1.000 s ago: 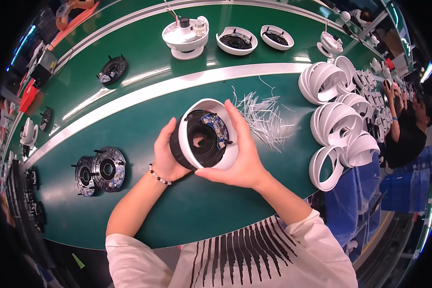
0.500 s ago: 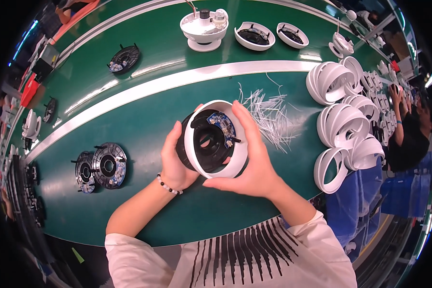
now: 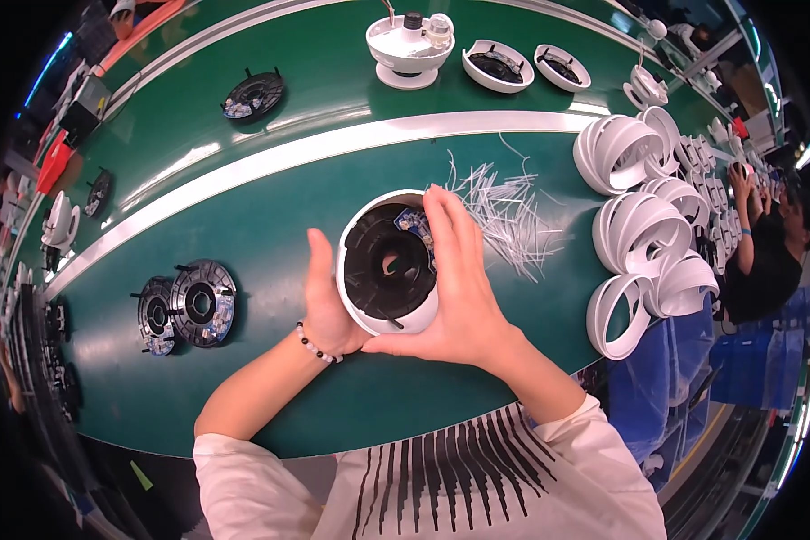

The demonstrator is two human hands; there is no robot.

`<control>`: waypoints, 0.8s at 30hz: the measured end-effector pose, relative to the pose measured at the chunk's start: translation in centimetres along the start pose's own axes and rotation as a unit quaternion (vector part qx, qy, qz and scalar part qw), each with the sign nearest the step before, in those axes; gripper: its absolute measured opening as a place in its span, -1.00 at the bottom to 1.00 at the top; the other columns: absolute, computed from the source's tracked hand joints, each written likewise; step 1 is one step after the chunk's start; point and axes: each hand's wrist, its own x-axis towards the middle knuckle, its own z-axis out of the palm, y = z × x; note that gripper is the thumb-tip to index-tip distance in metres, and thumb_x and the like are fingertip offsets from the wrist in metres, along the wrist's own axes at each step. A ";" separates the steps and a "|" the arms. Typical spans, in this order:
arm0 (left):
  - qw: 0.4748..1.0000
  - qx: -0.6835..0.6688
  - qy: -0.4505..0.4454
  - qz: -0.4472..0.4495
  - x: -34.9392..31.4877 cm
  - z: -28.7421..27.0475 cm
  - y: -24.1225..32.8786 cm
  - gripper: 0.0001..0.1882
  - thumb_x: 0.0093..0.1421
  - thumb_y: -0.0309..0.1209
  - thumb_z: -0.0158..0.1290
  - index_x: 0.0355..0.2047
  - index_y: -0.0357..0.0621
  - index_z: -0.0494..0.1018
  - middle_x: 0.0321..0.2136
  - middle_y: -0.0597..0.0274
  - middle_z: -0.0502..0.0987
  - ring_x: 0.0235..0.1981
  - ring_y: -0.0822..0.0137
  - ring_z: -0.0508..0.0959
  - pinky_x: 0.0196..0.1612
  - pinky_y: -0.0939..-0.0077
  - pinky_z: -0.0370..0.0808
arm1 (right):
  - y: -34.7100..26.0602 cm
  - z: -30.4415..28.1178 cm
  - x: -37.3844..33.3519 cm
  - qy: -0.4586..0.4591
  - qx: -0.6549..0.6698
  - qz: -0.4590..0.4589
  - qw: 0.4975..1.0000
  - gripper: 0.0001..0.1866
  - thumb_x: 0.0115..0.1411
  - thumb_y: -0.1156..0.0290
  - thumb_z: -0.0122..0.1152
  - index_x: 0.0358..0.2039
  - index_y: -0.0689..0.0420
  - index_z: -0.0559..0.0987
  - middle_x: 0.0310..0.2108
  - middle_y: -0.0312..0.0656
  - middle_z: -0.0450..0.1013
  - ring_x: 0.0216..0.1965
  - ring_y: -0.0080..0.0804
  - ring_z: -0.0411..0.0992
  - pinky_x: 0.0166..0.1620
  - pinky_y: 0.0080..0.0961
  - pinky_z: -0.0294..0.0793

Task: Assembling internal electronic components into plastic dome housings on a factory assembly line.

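The white shell [image 3: 420, 317] was between the two hands, above the green bench [image 3: 351, 414], with the black disc [image 3: 364, 270] lying within its rim and the disc's broad, round face turned up toward the head camera. Being round, the disc showed no long axis; its hole faced the viewer, and a blue circuit board [image 3: 414, 223] sat at its upper right, partly behind the fingers. The right hand [image 3: 459, 279] was nearer that board, grasping the shell with its fingers over the upper right rim and its thumb along the bottom. The left hand [image 3: 328, 315] sat at the left side, thumb raised and apart from the rim; its fingers were hidden behind the shell, so whether they gripped it could not be told
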 end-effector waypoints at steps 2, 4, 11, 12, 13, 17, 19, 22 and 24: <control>1.000 0.018 0.009 0.008 0.1 0.2 -0.3 -0.16 0.04 0.28 -0.38 0.09 -0.18 0.04 0.04 0.08 0.17 0.04 0.21 0.24 0.07 0.27 0.22 | 0.0 -0.4 0.3 0.002 -0.034 -0.015 0.999 0.28 -0.52 0.02 0.44 0.10 0.38 -0.11 0.06 0.20 -0.11 0.05 0.16 -0.04 0.05 -0.08 0.03; 0.999 0.038 0.015 0.011 0.1 0.1 -0.9 -0.20 0.06 0.23 -0.32 0.09 -0.18 0.03 0.04 0.08 0.18 0.04 0.21 0.25 0.07 0.28 0.23 | 0.2 -0.8 0.5 -0.012 -0.031 -0.003 0.999 0.29 -0.53 0.00 0.43 0.10 0.40 -0.12 0.06 0.20 -0.11 0.04 0.15 -0.03 0.05 -0.09 0.04; 0.992 0.104 0.003 0.076 -1.0 0.8 -1.5 -0.31 0.02 -0.12 -0.04 0.06 -0.26 0.04 -0.01 0.04 0.22 -0.03 0.23 0.32 -0.01 0.36 0.31 | 0.2 0.3 -0.1 0.025 0.042 0.042 0.998 0.37 -0.54 -0.07 0.44 0.15 0.30 -0.20 0.10 0.19 -0.18 0.09 0.12 -0.08 0.08 -0.11 -0.02; 0.993 0.086 0.011 0.083 -1.0 1.0 -1.5 -0.35 0.01 -0.19 -0.07 0.05 -0.27 0.05 -0.02 0.03 0.24 -0.04 0.22 0.33 -0.02 0.35 0.32 | 0.1 0.4 -0.2 0.048 0.049 0.043 0.997 0.36 -0.53 -0.06 0.43 0.15 0.31 -0.19 0.10 0.18 -0.18 0.10 0.10 -0.09 0.08 -0.11 -0.03; 0.993 0.069 0.018 0.091 -1.0 1.3 -1.6 -0.38 0.00 -0.25 -0.10 0.04 -0.29 0.07 -0.04 0.02 0.26 -0.06 0.22 0.34 -0.03 0.35 0.33 | -0.2 0.4 -0.2 0.052 0.048 0.043 0.997 0.36 -0.53 -0.06 0.43 0.15 0.31 -0.19 0.10 0.18 -0.18 0.10 0.10 -0.09 0.08 -0.11 -0.03; 0.992 0.032 0.027 0.122 -1.0 2.8 -1.3 -0.44 -0.03 -0.32 -0.14 0.00 -0.32 0.13 -0.09 0.00 0.31 -0.09 0.19 0.37 -0.04 0.34 0.34 | -1.2 0.2 -0.4 0.119 0.075 0.042 0.989 0.32 -0.50 -0.06 0.43 0.13 0.35 -0.16 0.12 0.19 -0.17 0.13 0.08 -0.12 0.11 -0.10 -0.07; 0.989 0.019 0.038 0.144 -0.3 3.2 -1.1 -0.46 -0.04 -0.29 -0.14 -0.04 -0.33 0.19 -0.12 0.00 0.35 -0.10 0.18 0.38 -0.02 0.32 0.32 | -0.9 -0.3 0.0 0.151 0.044 0.000 0.988 0.30 -0.46 -0.06 0.41 0.12 0.36 -0.16 0.14 0.18 -0.19 0.14 0.09 -0.14 0.12 -0.11 -0.09; 0.982 0.004 0.123 0.142 3.3 4.9 -0.4 -0.47 0.00 -0.16 -0.18 -0.08 -0.26 0.25 -0.13 0.04 0.37 -0.12 0.18 0.39 -0.02 0.29 0.31 | -0.7 -2.9 -0.7 0.125 0.045 -0.005 0.991 0.25 -0.41 -0.06 0.40 0.14 0.28 -0.14 0.17 0.19 -0.26 0.18 0.17 -0.27 0.14 -0.03 -0.24; 0.982 0.032 0.143 0.117 5.7 6.1 1.3 -0.47 0.05 -0.10 -0.21 -0.07 -0.24 0.26 -0.14 0.10 0.39 -0.11 0.18 0.39 -0.01 0.27 0.31 | -1.4 -5.0 -2.5 0.114 0.057 -0.009 0.992 0.05 -0.28 0.06 0.34 0.13 0.21 -0.02 0.16 0.20 -0.26 0.17 0.23 -0.29 0.12 0.02 -0.24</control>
